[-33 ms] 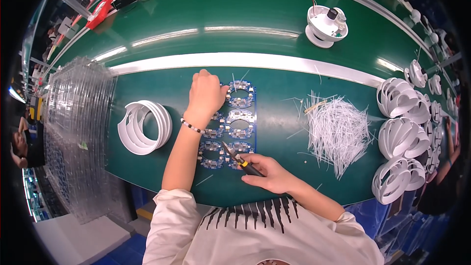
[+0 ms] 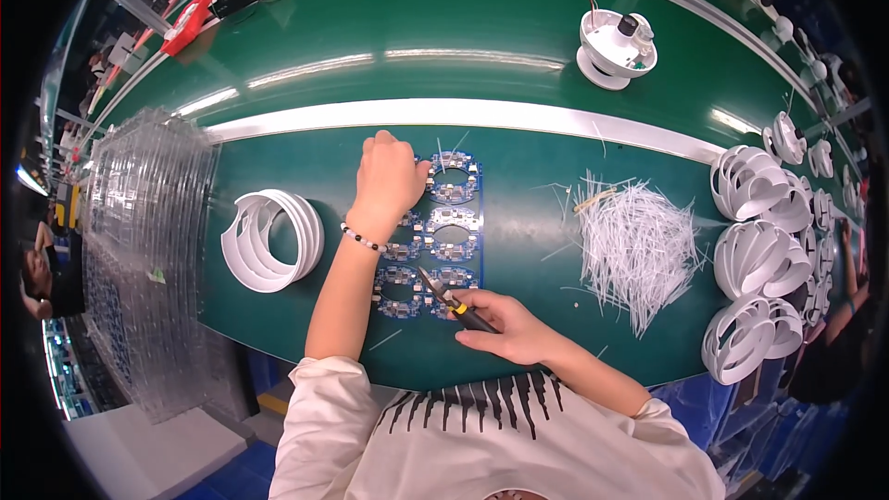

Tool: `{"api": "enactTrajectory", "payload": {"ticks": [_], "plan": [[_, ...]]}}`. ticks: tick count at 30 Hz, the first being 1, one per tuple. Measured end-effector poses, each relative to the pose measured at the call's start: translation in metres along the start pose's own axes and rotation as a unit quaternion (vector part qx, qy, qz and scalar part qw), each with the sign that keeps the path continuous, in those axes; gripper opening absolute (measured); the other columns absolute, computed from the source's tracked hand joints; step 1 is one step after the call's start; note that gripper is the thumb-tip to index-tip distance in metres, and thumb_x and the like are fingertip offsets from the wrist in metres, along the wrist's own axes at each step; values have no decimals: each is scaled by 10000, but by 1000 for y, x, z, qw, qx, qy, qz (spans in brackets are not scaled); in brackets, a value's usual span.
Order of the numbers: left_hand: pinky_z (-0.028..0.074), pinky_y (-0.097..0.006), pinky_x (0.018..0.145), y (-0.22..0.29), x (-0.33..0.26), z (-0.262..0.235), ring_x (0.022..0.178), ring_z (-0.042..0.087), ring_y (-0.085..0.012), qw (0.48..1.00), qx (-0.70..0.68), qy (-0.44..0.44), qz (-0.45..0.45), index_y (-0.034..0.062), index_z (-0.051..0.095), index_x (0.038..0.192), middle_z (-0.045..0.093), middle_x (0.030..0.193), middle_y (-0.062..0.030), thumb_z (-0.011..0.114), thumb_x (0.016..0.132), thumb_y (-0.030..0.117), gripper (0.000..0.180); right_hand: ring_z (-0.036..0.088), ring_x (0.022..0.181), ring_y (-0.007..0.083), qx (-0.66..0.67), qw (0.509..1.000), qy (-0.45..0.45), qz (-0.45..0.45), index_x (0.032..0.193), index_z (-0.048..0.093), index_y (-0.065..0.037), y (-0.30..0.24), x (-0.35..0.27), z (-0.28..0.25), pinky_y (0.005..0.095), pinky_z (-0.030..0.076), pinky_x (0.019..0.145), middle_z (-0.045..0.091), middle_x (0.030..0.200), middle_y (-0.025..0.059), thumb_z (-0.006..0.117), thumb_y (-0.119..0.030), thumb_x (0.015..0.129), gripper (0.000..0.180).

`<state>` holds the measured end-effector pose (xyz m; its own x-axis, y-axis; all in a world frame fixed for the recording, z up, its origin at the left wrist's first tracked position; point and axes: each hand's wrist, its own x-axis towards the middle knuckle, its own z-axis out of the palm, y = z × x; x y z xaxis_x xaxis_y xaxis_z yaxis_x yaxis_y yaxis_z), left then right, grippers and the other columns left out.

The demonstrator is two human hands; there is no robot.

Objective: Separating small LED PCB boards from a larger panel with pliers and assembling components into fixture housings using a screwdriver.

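A panel of blue ring-shaped circuit boards (image 2: 454, 219) lies on the green work surface in front of me. My left hand (image 2: 391, 178) rests over its far left part, back of the hand up and fingers curled down. The hand hides its own fingertips and whatever they hold. My right hand (image 2: 507, 326) grips side cutters (image 2: 470, 317) with black and yellow handles. The cutters' jaws point away and to the left, over the nearest row of boards. Two thin white strips (image 2: 460, 141) stick up at the panel's far end.
Right of the panel lies a heap of thin white strips (image 2: 639, 255). White plastic rings (image 2: 278, 241) stand at the left, beside stacked clear trays (image 2: 148, 250). More white rings (image 2: 755, 259) line the right edge. A white dome-shaped fixture (image 2: 616, 51) sits beyond the pale rail (image 2: 463, 114).
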<state>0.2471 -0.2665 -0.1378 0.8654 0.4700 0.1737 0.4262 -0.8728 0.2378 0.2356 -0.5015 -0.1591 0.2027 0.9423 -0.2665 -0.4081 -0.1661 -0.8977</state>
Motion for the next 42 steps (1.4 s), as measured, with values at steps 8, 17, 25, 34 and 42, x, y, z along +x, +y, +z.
{"api": "enactTrajectory", "payload": {"ticks": [8, 17, 25, 34, 42], "plan": [[468, -437, 659, -13, 4, -14, 700, 571, -378, 996, -82, -43, -16, -64, 594, 638, 567, 719, -240, 611, 699, 121, 196, 519, 734, 77, -1, 1000, -2, 11, 1134, 485, 14, 2, 6, 9, 239, 452, 666, 498, 1160, 55, 637, -113, 782, 404], [413, -455, 643, -34, -6, 10, 732, 513, -378, 995, 26, 10, 92, 7, 531, 653, 534, 720, -193, 710, 651, 220, 278, 527, 772, 95, -63, 998, -28, -8, 1118, 520, -17, 7, 17, 7, 240, 453, 669, 580, 980, 49, 663, -166, 746, 426], [426, -485, 619, -16, 4, -17, 687, 564, -426, 982, 89, -143, 84, -58, 628, 719, 574, 694, -269, 580, 767, 338, 401, 431, 457, 58, 47, 997, -12, -53, 833, 585, -114, 35, 31, 11, 211, 339, 387, 488, 582, -41, 612, -168, 781, 79], [432, -480, 606, -31, 16, 8, 645, 556, -430, 978, 96, -51, 179, -55, 604, 659, 567, 664, -265, 552, 777, 292, 369, 436, 450, 62, 58, 996, -2, -61, 851, 596, -108, 27, 31, 7, 217, 350, 378, 490, 576, -41, 622, -197, 794, 109], [449, -481, 606, -50, 8, -5, 577, 584, -389, 986, 120, -66, 91, -78, 631, 688, 573, 643, -294, 556, 710, 236, 323, 415, 432, 106, 62, 994, -57, -72, 821, 611, -87, 57, 91, 4, 246, 347, 386, 486, 576, -13, 655, -212, 761, 145]]}}
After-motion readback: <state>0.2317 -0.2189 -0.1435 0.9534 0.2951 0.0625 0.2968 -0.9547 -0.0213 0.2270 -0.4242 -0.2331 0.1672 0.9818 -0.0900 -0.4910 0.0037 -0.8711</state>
